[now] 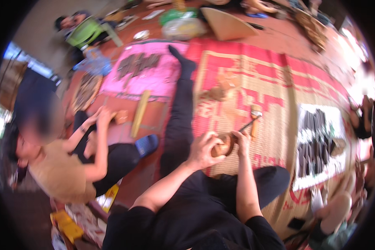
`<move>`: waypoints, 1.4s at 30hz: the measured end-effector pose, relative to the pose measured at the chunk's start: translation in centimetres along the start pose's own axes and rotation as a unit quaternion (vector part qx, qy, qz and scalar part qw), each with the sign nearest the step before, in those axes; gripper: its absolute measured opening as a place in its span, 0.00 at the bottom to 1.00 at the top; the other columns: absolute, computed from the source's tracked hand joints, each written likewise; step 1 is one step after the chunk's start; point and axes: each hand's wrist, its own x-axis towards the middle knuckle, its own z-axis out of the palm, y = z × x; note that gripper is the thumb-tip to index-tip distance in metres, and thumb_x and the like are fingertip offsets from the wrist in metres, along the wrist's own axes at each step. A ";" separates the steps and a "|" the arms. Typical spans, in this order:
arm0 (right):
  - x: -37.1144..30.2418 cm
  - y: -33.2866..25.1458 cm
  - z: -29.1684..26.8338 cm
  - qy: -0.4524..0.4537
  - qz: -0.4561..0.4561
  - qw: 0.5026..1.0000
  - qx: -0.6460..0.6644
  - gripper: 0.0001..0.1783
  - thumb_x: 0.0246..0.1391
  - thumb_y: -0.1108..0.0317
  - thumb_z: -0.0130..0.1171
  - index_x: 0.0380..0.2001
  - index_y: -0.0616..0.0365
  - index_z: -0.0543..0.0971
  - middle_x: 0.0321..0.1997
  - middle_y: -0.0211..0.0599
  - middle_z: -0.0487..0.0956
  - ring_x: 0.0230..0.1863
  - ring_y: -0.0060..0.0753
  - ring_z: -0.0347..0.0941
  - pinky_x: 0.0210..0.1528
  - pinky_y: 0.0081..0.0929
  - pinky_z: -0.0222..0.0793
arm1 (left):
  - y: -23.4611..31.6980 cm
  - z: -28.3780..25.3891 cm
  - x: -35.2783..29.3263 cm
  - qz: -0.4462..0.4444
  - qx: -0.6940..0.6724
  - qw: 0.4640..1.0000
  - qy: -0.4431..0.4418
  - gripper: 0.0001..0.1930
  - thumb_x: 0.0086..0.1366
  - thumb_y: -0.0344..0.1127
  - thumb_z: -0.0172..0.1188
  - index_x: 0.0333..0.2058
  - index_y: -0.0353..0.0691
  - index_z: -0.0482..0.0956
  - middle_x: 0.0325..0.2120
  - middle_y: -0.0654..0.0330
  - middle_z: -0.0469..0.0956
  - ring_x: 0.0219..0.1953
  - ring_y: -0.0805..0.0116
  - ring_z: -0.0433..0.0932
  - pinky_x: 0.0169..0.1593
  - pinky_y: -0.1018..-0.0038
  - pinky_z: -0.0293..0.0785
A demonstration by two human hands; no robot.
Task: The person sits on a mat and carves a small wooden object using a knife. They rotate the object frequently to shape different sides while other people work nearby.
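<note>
In front of my lap, my left hand is wrapped round the side of a round, brown piece of wood. At the wood's right side, my right hand is closed on a thin dark carving tool, whose shaft points up and to the right. The tool's other end is hidden by my hand and the wood. Just beyond that hand, a wooden mallet-like tool with a pale, shiny upper part lies on the woven mat; blur hides its exact kind.
My outstretched leg crosses the mat's left edge. A person sits close at left, holding a wooden piece. Dark tools lie in rows on a white sheet at right, others on a pink cloth. Wood pieces lie ahead.
</note>
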 end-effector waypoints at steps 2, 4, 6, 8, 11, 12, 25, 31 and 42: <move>2.0 1.6 -2.1 0.025 -0.004 1.000 0.005 0.05 0.45 0.71 0.60 0.23 0.58 0.75 0.22 0.34 0.77 0.21 0.25 0.72 0.23 0.23 0.69 | 0.4 0.0 0.3 0.024 0.023 0.999 0.010 0.22 0.39 0.42 0.72 0.34 0.45 0.76 0.40 0.57 0.73 0.40 0.56 0.76 0.41 0.63 0.72; 1.1 0.4 -2.2 0.001 0.018 0.999 0.040 0.05 0.46 0.71 0.61 0.24 0.56 0.73 0.23 0.35 0.77 0.23 0.27 0.75 0.22 0.25 0.71 | 0.0 0.6 -0.1 0.009 0.027 0.999 0.022 0.22 0.36 0.39 0.73 0.34 0.44 0.77 0.40 0.56 0.73 0.41 0.55 0.76 0.44 0.63 0.72; -0.7 -1.8 -0.6 -0.028 0.037 0.999 0.018 0.07 0.45 0.67 0.62 0.26 0.57 0.76 0.27 0.35 0.79 0.27 0.27 0.75 0.30 0.25 0.72 | 0.2 0.8 0.0 0.003 0.017 1.000 0.008 0.21 0.37 0.39 0.71 0.34 0.44 0.77 0.40 0.56 0.72 0.41 0.54 0.74 0.45 0.62 0.71; -2.0 -2.2 0.4 -0.066 -0.009 0.998 0.005 0.10 0.45 0.67 0.62 0.32 0.59 0.80 0.30 0.31 0.79 0.34 0.24 0.74 0.39 0.22 0.68 | 0.4 1.2 0.2 0.012 0.022 1.000 -0.010 0.21 0.38 0.39 0.70 0.34 0.43 0.76 0.41 0.56 0.71 0.42 0.54 0.73 0.45 0.61 0.70; -1.9 -1.7 0.6 -0.070 0.032 0.997 0.019 0.08 0.45 0.69 0.62 0.30 0.60 0.79 0.29 0.31 0.79 0.32 0.23 0.74 0.37 0.22 0.69 | 0.9 1.4 -0.1 0.027 0.036 0.999 -0.024 0.21 0.38 0.39 0.70 0.34 0.44 0.75 0.41 0.57 0.70 0.43 0.55 0.73 0.46 0.61 0.69; -1.8 -1.8 0.4 -0.074 0.032 0.997 0.011 0.08 0.44 0.69 0.62 0.29 0.61 0.79 0.29 0.31 0.79 0.31 0.23 0.74 0.37 0.22 0.69 | 1.1 1.5 -0.1 0.029 0.038 0.998 -0.031 0.21 0.38 0.40 0.70 0.34 0.44 0.75 0.40 0.57 0.70 0.43 0.55 0.73 0.46 0.61 0.69; 0.8 0.5 -2.1 0.024 0.004 0.999 -0.021 0.08 0.41 0.68 0.63 0.23 0.59 0.75 0.20 0.36 0.77 0.21 0.29 0.75 0.21 0.29 0.70 | 1.5 1.6 -1.0 0.033 0.023 0.999 -0.025 0.22 0.39 0.36 0.68 0.35 0.43 0.73 0.41 0.54 0.70 0.44 0.51 0.72 0.48 0.58 0.68; -1.0 0.9 -0.8 -0.062 -0.014 0.997 0.039 0.09 0.37 0.67 0.66 0.17 0.55 0.75 0.19 0.23 0.72 0.22 0.18 0.66 0.25 0.21 0.61 | 1.4 1.9 -0.3 0.031 0.017 0.998 -0.047 0.21 0.40 0.35 0.66 0.36 0.41 0.72 0.41 0.54 0.69 0.45 0.51 0.71 0.49 0.59 0.67; -2.7 -0.6 0.0 -0.024 -0.012 1.000 -0.016 0.12 0.39 0.63 0.64 0.24 0.60 0.78 0.23 0.28 0.75 0.27 0.22 0.70 0.30 0.24 0.66 | 0.8 1.9 -0.7 0.033 0.023 0.998 -0.055 0.22 0.39 0.36 0.68 0.36 0.42 0.72 0.42 0.54 0.68 0.45 0.51 0.71 0.48 0.58 0.67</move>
